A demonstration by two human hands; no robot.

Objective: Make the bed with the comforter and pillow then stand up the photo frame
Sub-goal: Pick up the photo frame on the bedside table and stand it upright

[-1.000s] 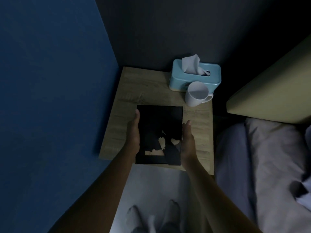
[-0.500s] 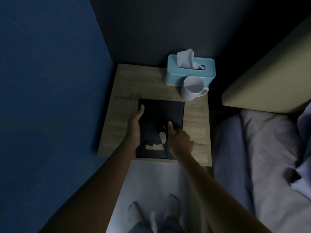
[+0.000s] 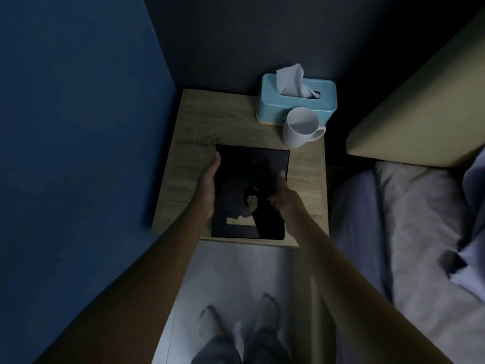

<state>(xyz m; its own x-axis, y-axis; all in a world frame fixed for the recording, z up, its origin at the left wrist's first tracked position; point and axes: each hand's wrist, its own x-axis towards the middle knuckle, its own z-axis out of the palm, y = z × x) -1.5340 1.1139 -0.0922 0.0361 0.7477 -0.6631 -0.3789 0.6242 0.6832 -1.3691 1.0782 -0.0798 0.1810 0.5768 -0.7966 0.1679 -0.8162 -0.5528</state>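
Observation:
A black photo frame (image 3: pixel 244 177) lies back-up on the wooden nightstand (image 3: pixel 194 127), its near edge at the table's front. My left hand (image 3: pixel 207 187) grips the frame's left edge, thumb on top. My right hand (image 3: pixel 282 195) holds the right side, thumb along the edge and fingers curled at the stand flap in the frame's middle. To the right is the bed, with a pale pillow (image 3: pixel 414 211) and a rumpled comforter (image 3: pixel 472 206) by the beige headboard (image 3: pixel 420 111).
A light-blue tissue box (image 3: pixel 301 106) stands at the nightstand's back right, with a white mug (image 3: pixel 299 130) just in front of it, close to the frame's far right corner. Blue wall on the left, dark wall behind. My feet are on the pale floor (image 3: pixel 231 274) below.
My right hand has moved from the middle of the frame's back to its right side, thumb stretched along the edge. My left hand has kept its grip on the left edge.

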